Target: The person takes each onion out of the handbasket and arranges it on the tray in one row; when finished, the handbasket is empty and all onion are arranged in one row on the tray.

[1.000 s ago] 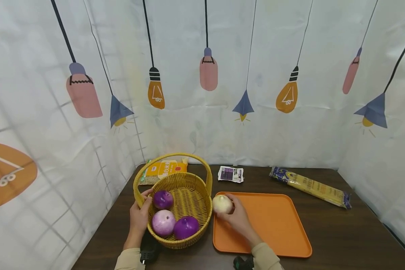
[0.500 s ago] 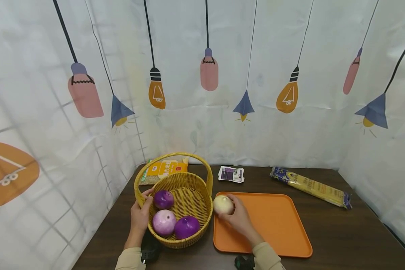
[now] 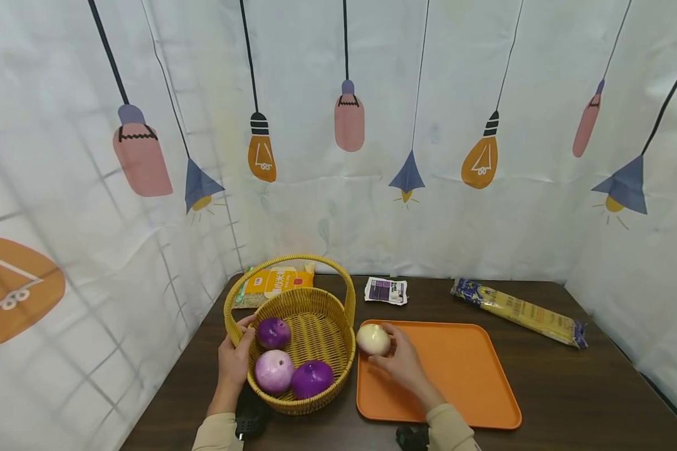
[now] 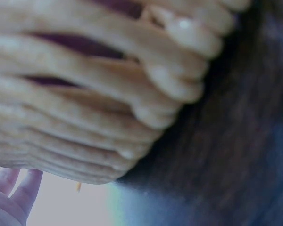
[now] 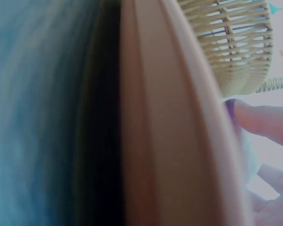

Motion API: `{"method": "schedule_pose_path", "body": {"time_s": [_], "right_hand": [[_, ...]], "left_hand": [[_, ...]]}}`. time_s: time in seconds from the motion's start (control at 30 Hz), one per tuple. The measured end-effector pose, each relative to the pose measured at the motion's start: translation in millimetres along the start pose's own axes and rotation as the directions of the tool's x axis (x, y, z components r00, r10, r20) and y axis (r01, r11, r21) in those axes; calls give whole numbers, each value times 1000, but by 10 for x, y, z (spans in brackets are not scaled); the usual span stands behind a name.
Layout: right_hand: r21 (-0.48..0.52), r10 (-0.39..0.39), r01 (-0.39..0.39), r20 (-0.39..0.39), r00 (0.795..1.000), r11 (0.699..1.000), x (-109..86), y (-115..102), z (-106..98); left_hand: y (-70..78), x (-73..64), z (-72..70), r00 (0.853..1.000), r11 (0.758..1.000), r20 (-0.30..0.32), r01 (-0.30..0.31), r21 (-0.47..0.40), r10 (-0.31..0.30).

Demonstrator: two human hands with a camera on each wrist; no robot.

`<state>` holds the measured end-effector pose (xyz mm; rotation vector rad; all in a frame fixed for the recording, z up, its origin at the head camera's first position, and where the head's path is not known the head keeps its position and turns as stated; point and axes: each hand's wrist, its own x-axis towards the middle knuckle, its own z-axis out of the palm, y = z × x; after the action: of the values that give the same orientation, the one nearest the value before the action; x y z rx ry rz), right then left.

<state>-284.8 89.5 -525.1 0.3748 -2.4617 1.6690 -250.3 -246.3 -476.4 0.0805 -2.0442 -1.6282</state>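
Observation:
In the head view my left hand [image 3: 234, 358] holds the left side of a yellow wicker basket [image 3: 346, 369], where its tall handle meets the rim. Inside the basket lie two dark purple onions [image 3: 313, 379] and a paler lilac onion [image 3: 274, 371]. My right hand [image 3: 403, 360] has its thumb and fingers round the right side of a white onion [image 3: 373, 339], at the back left corner of an orange tray [image 3: 446, 376]. The weave fills much of the left wrist view, with left fingertips [image 4: 26, 190] below it. The tray's rim hides most of the onion in the right wrist view.
Behind the basket lies a yellow grain bag [image 3: 276, 282]. A small purple-and-white packet [image 3: 386, 291] lies at the table's back edge, and a long yellow noodle pack [image 3: 521, 313] at the back right. The dark table [image 3: 575, 388] meets printed curtains on its sides.
My right hand has shifted slightly right, its grip on the white onion a little looser, and the onion has turned slightly. The left hand and the basket stay in place.

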Motion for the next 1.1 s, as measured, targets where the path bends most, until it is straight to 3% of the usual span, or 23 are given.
{"method": "schedule_pose_path", "body": {"time_s": [0.07, 0.3, 0.47, 0.73, 0.8, 0.9, 1.1], "right_hand": [[31, -5, 5, 4, 1000, 999, -3, -3, -25], [-49, 33, -34, -18, 999, 998, -5, -21, -128], [-43, 48, -51, -69, 996, 998, 2, -107, -194], [67, -48, 57, -129, 990, 996, -39, -480, -171], [96, -68, 80, -122, 990, 992, -91, -686, -157], [137, -97, 110, -96, 991, 984, -128, -798, -103], [192, -129, 123, 23, 991, 974, -131, -786, 43]], "left_hand": [[3, -2, 1, 1000, 1000, 3, 3, -1, -3], [5, -5, 3, 1000, 1000, 1, 9, 4, -9], [5, -6, 5, 1000, 1000, 2, 9, 16, -9], [11, 9, 1, 1000, 1000, 11, 17, 17, -17], [9, 13, 1, 1000, 1000, 11, 19, 16, -19], [6, 16, -1, 1000, 1000, 14, 22, 12, -22], [8, 7, -2, 999, 1000, 21, 26, 8, -27]]}}
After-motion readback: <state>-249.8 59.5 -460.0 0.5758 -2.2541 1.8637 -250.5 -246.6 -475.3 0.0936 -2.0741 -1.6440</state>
